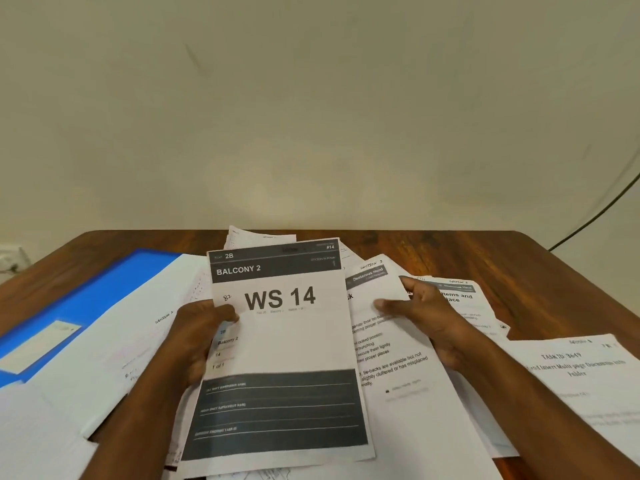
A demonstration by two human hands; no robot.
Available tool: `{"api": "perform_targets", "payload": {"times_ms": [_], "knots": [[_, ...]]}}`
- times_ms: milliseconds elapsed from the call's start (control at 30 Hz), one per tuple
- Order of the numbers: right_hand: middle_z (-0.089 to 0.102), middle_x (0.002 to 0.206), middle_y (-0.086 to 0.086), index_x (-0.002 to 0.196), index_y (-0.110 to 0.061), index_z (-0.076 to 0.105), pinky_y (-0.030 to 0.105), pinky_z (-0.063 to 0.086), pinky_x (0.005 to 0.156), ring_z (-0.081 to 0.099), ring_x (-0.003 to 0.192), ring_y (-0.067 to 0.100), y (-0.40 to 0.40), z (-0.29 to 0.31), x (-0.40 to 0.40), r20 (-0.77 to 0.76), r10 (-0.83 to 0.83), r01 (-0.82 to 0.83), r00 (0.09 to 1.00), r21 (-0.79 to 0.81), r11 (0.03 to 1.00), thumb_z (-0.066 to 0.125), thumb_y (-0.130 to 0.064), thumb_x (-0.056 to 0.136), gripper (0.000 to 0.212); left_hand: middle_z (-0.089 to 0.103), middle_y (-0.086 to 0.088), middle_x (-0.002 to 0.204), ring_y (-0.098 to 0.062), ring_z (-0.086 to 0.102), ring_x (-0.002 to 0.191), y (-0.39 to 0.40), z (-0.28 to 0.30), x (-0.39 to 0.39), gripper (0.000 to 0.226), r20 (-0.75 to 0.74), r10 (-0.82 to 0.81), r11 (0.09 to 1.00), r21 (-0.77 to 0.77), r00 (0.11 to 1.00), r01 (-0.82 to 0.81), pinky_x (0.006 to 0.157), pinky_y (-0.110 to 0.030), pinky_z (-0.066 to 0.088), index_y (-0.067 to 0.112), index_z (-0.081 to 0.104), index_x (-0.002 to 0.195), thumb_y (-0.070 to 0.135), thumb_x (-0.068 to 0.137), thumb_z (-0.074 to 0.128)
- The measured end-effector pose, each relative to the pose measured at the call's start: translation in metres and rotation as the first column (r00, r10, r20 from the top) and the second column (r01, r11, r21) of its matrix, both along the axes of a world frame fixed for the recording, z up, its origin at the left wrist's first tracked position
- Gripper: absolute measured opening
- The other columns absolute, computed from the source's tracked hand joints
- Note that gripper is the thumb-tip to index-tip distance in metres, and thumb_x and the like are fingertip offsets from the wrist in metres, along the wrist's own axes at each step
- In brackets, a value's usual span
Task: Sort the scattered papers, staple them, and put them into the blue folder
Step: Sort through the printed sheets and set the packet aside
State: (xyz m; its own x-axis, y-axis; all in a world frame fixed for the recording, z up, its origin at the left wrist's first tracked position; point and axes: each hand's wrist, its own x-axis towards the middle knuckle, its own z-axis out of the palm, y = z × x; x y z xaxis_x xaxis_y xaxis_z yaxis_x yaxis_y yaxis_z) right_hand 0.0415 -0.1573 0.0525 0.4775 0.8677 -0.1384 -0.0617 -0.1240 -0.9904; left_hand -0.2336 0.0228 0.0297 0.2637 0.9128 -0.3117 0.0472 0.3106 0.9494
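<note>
Gripping "WS 14" sheet (280, 341), left hand (197, 337)

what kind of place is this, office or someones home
Probably a plain office or work room, though I can't be sure. A wooden table stands against a bare cream wall, strewn with printed work forms such as the WS 14 sheet held by the left hand, beside a blue folder.

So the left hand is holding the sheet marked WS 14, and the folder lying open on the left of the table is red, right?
Not quite: the head view shows the folder is blue, not red. The rest stands: the left hand holds the WS 14 sheet, and the folder lies open on the left of the table.
</note>
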Motion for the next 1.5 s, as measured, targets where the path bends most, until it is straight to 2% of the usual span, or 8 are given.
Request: {"api": "perform_targets", "payload": {"times_ms": [167,433,600,767,967,1133,1233,1500], "knots": [[0.079,0.11,0.01,0.118,-0.014,0.074,0.043,0.063,0.082,0.078,0.093,0.03,-0.002,-0.003,-0.003,0.015,-0.076,0.074,0.997,0.101,0.992,0.071,-0.013,0.095,0.024,0.082,-0.01,0.099,-0.042,0.076,0.091,-0.003,-0.001,0.005,0.032,0.111,-0.04,0.996,-0.069,0.993,0.048,0.079,-0.05,0.063,0.019,0.068,0.121,0.002,0.093,0.065],[0.078,0.111,0.014,0.119,-0.014,0.071,0.041,0.065,0.067,0.076,0.098,0.039,-0.01,0.013,-0.005,-0.18,-0.064,0.103,0.982,0.217,0.971,0.064,-0.023,0.098,0.024,0.082,-0.011,0.105,-0.042,0.076,0.092,-0.013,-0.003,0.017,0.035,0.192,-0.103,0.99,-0.07,0.976,0.119,0.061,-0.041,0.065,0.017,0.066,0.128,0.003,0.095,0.063],[0.08,0.108,0.01,0.116,-0.015,0.071,0.037,0.065,0.064,0.079,0.087,0.028,-0.011,0.015,-0.008,-0.161,-0.058,0.098,0.985,0.251,0.963,0.061,-0.021,0.1,0.02,0.081,-0.011,0.107,-0.046,0.075,0.098,-0.02,-0.004,0.023,0.03,0.146,-0.115,0.992,-0.024,0.983,0.12,0.073,-0.044,0.06,0.016,0.07,0.119,0.0,0.095,0.063],[0.078,0.116,0.01,0.129,-0.017,0.067,0.054,0.063,0.086,0.077,0.099,0.036,-0.008,0.011,-0.008,-0.14,-0.061,0.098,0.988,0.271,0.958,0.065,-0.029,0.096,0.035,0.083,-0.004,0.098,-0.038,0.077,0.087,-0.028,-0.002,0.028,0.024,0.151,-0.116,0.993,0.029,0.982,0.113,0.066,-0.038,0.06,0.02,0.071,0.108,0.0,0.097,0.062],[0.081,0.105,0.002,0.12,-0.024,0.068,0.031,0.062,0.059,0.08,0.082,0.023,-0.005,0.008,-0.017,-0.12,-0.082,0.114,0.989,0.295,0.949,0.057,-0.033,0.101,0.024,0.083,0.004,0.1,-0.03,0.08,0.084,-0.033,-0.006,0.037,0.022,0.129,-0.165,0.982,0.111,0.978,0.151,0.063,-0.034,0.061,0.022,0.07,0.113,0.006,0.1,0.064],[0.081,0.094,-0.008,0.106,-0.03,0.068,0.025,0.06,0.063,0.078,0.077,0.015,-0.003,0.013,-0.027,-0.039,-0.131,0.137,0.991,0.278,0.951,0.05,-0.052,0.094,0.031,0.082,0.002,0.11,-0.036,0.079,0.096,-0.036,-0.011,0.046,0.025,0.108,-0.182,0.979,0.118,0.977,0.169,0.092,-0.054,0.062,0.023,0.069,0.12,0.009,0.099,0.067],[0.078,0.077,-0.016,0.104,-0.028,0.065,0.018,0.057,0.053,0.075,0.066,0.007,-0.004,0.016,-0.031,-0.042,-0.09,0.098,0.995,0.282,0.954,0.047,-0.045,0.101,0.025,0.082,0.002,0.109,-0.036,0.078,0.096,-0.035,-0.014,0.05,0.027,0.127,-0.152,0.985,0.105,0.98,0.139,0.088,-0.053,0.063,0.023,0.068,0.119,0.007,0.098,0.068],[0.075,0.107,-0.02,0.11,-0.034,0.068,0.024,0.06,0.077,0.075,0.096,0.009,0.003,0.001,-0.02,0.278,-0.214,0.151,0.936,0.232,0.961,0.08,-0.03,0.088,0.026,0.081,0.004,0.107,-0.031,0.08,0.086,-0.034,-0.016,0.053,0.034,0.14,-0.105,0.985,0.149,0.984,0.084,0.068,-0.039,0.062,0.025,0.06,0.123,0.007,0.097,0.072]]}}
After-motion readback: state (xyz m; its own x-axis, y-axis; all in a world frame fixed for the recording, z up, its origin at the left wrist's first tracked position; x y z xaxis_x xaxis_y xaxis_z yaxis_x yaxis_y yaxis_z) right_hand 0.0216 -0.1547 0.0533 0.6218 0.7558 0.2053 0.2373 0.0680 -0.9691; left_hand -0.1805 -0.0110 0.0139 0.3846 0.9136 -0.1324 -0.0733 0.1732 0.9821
